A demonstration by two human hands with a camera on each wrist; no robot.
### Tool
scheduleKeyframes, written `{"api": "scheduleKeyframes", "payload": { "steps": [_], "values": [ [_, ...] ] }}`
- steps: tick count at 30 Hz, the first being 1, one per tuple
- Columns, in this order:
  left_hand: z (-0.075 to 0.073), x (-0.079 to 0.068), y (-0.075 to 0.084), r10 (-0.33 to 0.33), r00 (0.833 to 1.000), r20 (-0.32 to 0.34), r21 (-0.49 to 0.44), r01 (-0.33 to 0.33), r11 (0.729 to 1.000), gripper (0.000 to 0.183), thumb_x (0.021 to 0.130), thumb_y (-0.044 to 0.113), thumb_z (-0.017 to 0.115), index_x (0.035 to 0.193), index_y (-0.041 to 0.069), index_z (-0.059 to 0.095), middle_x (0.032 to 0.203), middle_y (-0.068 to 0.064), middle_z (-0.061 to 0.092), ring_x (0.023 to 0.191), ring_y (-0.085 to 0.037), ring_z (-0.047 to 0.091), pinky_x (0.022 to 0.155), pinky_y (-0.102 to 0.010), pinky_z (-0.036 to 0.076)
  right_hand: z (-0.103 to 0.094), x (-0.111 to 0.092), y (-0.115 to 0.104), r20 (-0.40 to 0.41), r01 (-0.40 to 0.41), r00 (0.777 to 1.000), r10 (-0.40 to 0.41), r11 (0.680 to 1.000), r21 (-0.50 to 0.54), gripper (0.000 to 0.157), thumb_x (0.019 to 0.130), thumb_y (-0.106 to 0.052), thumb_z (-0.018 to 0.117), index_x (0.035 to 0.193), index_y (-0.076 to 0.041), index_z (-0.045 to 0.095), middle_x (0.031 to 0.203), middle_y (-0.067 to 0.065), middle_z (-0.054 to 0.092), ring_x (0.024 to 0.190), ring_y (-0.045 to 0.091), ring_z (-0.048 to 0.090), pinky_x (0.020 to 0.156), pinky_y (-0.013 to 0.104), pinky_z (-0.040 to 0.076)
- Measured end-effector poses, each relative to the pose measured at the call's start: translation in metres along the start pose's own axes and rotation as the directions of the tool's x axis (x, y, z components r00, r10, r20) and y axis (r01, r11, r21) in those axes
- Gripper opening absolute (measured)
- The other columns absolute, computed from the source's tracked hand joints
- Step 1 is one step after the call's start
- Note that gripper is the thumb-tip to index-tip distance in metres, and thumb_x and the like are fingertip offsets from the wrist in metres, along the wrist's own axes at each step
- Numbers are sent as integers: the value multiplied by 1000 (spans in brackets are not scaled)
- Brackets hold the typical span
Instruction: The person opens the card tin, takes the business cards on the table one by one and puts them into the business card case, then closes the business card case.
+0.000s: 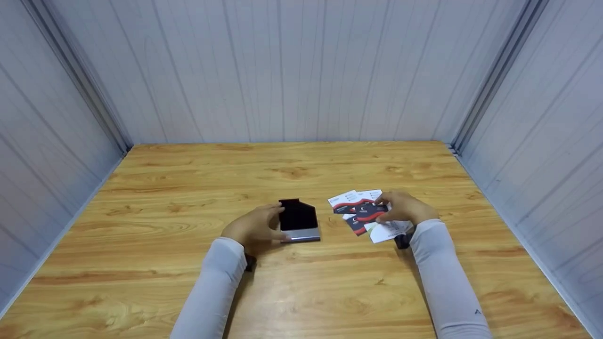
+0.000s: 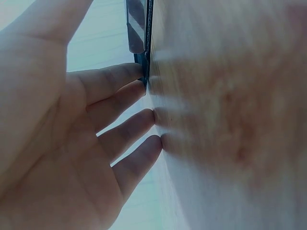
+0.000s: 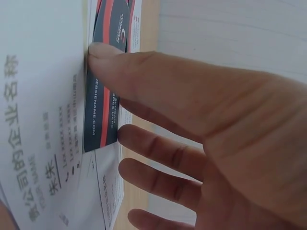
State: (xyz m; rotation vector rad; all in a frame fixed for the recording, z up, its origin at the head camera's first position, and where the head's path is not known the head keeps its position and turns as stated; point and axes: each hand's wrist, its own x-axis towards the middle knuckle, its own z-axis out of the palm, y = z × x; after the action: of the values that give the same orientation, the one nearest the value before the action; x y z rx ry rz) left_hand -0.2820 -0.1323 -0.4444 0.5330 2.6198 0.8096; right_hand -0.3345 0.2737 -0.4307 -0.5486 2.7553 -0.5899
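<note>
A business card holder (image 1: pixel 299 216), black inside with a silver front strip, lies on the table. My left hand (image 1: pixel 254 226) holds it at its left side, thumb at the silver strip and forefinger near the back corner. In the left wrist view, fingertips (image 2: pixel 139 71) meet the holder's dark edge while others rest on the wood. Several business cards (image 1: pixel 346 200) lie fanned to the right, white and black with red waves. Over them my right hand (image 1: pixel 407 207) pinches a black and red business card (image 3: pixel 104 96) between thumb and fingers. A white card (image 1: pixel 386 230) lies nearest me.
The wood-grain table (image 1: pixel 292 292) runs back to a pale panelled wall (image 1: pixel 292 70). Similar side walls (image 1: pixel 541 141) stand left and right. A dark wrist device (image 1: pixel 403 240) sits under the right wrist, close to the white card.
</note>
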Motion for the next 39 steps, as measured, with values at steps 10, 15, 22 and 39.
{"api": "scheduleKeyframes", "payload": {
  "steps": [10, 15, 22, 39],
  "values": [
    [-1, 1, -1, -9, 1000, 1, -28, 9, 1000, 93, 86, 46, 79, 159, 14, 32, 164, -7, 24, 150, -30, 20, 118, -50, 25, -3, 2, -1, 42, -25, 999, 25, 1000, -2, 45, 89, -20, 78, 123, 3, 61, 125, 24, 58, 117, 40, 52, 102, 56, 41],
    [-1, 1, -1, 0, 1000, -5, -23, 0, 1000, 93, 85, 46, 79, 158, 13, 32, 163, -6, 25, 149, -29, 22, 117, -49, 26, -3, 3, 3, 62, -35, 998, 33, 999, 31, 44, 89, -23, 78, 120, 3, 59, 125, 24, 57, 116, 39, 53, 101, 55, 42],
    [-1, 0, -1, -8, 1000, -20, -8, 8, 1000, 92, 85, 48, 79, 158, 15, 34, 163, -5, 27, 149, -28, 23, 117, -49, 27, -3, 4, 6, 45, -49, 998, 47, 997, 60, 46, 87, -23, 80, 115, 6, 57, 114, 18, 57, 99, 29, 51, 90, 48, 45],
    [0, -1, -1, 7, 1000, -10, 34, -7, 999, 90, 86, 49, 77, 158, 16, 34, 163, -4, 27, 149, -29, 22, 118, -49, 24, -5, 2, 4, -20, 33, 999, -32, 997, 67, 24, 91, -14, 74, 107, -3, 59, 103, 13, 57, 93, 28, 53, 81, 44, 46]
  ]
}}
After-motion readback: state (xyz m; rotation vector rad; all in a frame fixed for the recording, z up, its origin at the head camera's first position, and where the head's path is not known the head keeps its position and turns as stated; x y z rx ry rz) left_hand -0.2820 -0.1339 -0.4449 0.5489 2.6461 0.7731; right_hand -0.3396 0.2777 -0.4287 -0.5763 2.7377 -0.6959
